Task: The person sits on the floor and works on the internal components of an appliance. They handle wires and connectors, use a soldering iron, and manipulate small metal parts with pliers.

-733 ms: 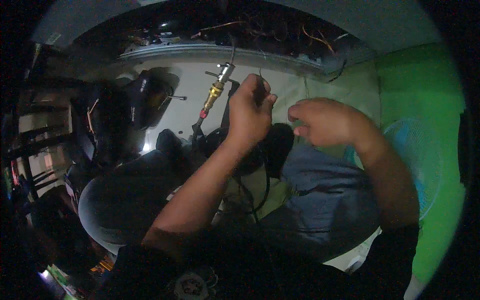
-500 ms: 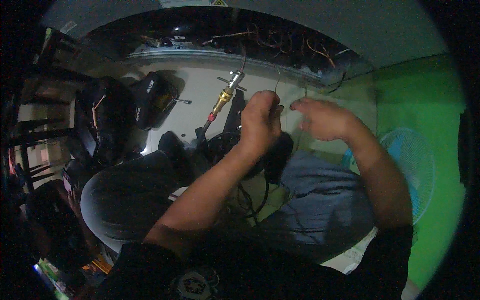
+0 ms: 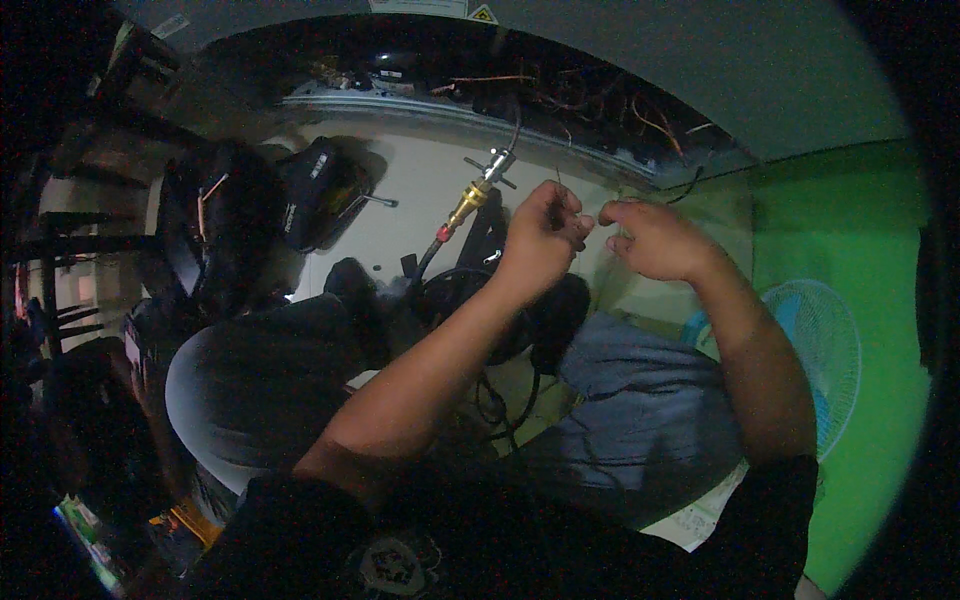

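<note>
My left hand has its fingers pinched on a thin wire-like line that rises toward a dark appliance compartment. Close to its fingertips is my right hand, thumb and forefinger bent and apart, with nothing visible between them. Left of my left hand, a silver T-handled clamp fitting joins a brass coupling on a black hose. This assembly stands tilted, with a thin tube running up from it into the compartment.
Copper tubes and loose wires show in the compartment. A black tool-like case and a black bag lie left on the pale floor. Dark cables coil between my legs. A fan stands right, before a green wall.
My left hand has turned so its curled fingers show more, and the two hands are closer together. The view has shifted slightly, moving the fitting right in the picture.
</note>
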{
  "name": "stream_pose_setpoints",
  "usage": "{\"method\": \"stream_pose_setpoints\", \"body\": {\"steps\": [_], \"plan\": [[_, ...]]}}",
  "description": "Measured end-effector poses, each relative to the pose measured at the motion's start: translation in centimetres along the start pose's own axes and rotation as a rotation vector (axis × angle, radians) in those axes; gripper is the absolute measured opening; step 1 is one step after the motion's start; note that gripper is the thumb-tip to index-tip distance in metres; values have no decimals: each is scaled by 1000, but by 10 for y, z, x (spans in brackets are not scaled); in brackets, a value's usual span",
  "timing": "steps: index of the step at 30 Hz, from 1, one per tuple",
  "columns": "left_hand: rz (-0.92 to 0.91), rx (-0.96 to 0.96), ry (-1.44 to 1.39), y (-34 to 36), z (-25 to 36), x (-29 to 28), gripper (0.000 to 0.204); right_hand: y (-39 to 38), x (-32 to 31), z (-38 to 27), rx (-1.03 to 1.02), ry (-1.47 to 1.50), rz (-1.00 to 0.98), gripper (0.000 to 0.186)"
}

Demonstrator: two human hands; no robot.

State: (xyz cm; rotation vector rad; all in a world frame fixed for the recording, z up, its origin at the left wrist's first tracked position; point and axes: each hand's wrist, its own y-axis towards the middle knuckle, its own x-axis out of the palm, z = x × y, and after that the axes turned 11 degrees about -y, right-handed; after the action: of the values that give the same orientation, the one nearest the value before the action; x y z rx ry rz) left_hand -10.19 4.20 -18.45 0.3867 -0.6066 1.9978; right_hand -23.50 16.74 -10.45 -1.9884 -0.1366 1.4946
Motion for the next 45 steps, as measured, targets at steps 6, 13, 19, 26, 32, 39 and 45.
{"method": "stream_pose_setpoints", "body": {"steps": [6,13,19,26,32,39,45], "plan": [[-35,73,314,-3,13,-9,26,0,-3,0,-81,6,46,30],[-386,-53,1314,-38,103,-56,22,-3,0,1,-107,-33,-15,28],[-721,-1026,1273,-114,58,-114,29,0,3,4,-180,-51,-56,29],[-642,-1074,1403,-159,-71,-102,36,6,-6,3,-55,-71,-82,30],[-658,-1040,1425,-160,-68,-97,36,8,-8,4,-118,-1,-78,30],[-694,-1031,1462,-161,-69,-95,36,14,-12,-3,-155,13,-70,32],[-726,-1026,1494,-157,-67,-94,36,10,-16,-9,-135,39,-120,33]]}}
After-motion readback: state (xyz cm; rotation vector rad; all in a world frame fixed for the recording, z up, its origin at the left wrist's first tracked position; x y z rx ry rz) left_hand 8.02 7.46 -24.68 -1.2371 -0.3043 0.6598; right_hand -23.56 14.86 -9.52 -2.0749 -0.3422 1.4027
